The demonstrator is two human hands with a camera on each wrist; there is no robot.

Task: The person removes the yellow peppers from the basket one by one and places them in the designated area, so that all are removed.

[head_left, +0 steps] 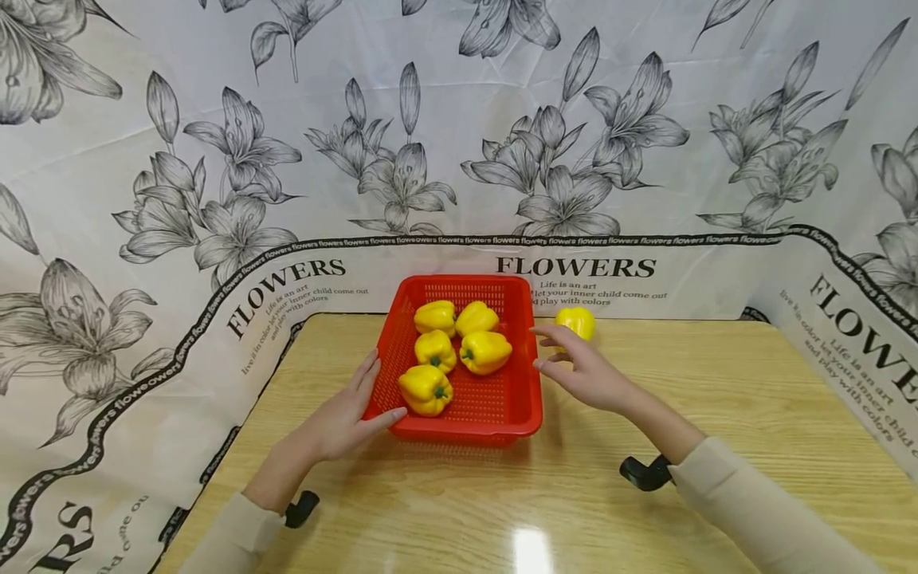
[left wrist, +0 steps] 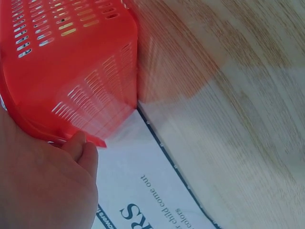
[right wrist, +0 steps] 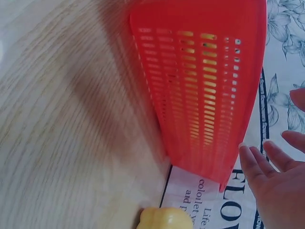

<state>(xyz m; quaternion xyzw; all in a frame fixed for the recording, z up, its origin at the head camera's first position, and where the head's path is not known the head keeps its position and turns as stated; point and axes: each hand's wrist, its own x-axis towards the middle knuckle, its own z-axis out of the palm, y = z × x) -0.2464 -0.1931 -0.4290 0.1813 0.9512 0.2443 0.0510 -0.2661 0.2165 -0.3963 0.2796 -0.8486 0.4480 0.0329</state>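
Observation:
A red plastic basket (head_left: 495,410) with slotted walls holds several yellow bell peppers (head_left: 485,353). My left hand (head_left: 343,422) grips its left rim near the front corner, thumb over the edge and fingers along the outside. In the left wrist view, the fingertips (left wrist: 88,151) bend round the rim. My right hand (head_left: 590,373) is at the basket's right rim with fingers spread and nothing held; whether the fingertips touch the rim is hard to tell. Beyond that hand, another yellow bell pepper (head_left: 576,323) sits on the table, outside the basket.
The wood-grain table (head_left: 717,383) carries the basket near its back edge. A white flower-printed curtain (head_left: 459,199) hangs behind and at both sides. Black wrist-mounted pieces (head_left: 645,473) show beneath both forearms.

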